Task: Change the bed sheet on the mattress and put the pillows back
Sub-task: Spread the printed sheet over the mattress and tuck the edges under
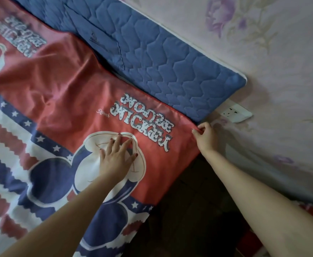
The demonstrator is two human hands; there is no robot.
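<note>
Floral wall (263,52) behind; bed sheet (59,86) corner pinched in my right hand (205,135) just below the mattress (170,67) corner, left hand (117,156) flat, fingers spread, farther from it.

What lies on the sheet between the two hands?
Only sheet: its white lettering sits between left hand and right hand in the head view.
</note>
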